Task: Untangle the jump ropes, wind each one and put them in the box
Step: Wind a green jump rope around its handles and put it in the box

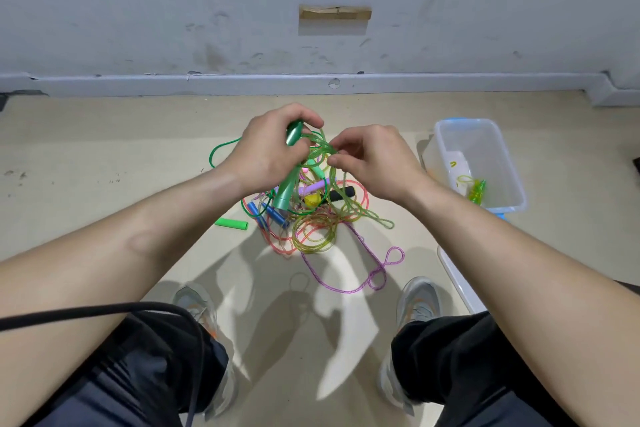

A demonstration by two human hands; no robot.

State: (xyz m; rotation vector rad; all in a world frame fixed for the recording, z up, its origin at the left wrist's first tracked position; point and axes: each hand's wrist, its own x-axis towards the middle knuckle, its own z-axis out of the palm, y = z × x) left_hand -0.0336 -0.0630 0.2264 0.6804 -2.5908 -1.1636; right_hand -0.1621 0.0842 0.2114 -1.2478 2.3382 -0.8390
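Note:
A tangle of jump ropes [311,215] lies on the floor between my feet and the wall: green, yellow-green, red and purple cords with blue, black, purple and green handles. My left hand [266,149] grips two metallic green handles [289,191] together with loops of green cord, held above the pile. My right hand [374,163] pinches a strand of the green cord [322,146] just right of the left hand. A clear plastic box [512,177] stands to the right, with one wound yellow-green rope [476,189] inside.
A loose bright green handle [232,224] lies left of the pile. A purple cord [363,274] trails toward my right shoe [420,302]. A white lid [457,281] lies at the right beside my leg. The wall and skirting run across the back.

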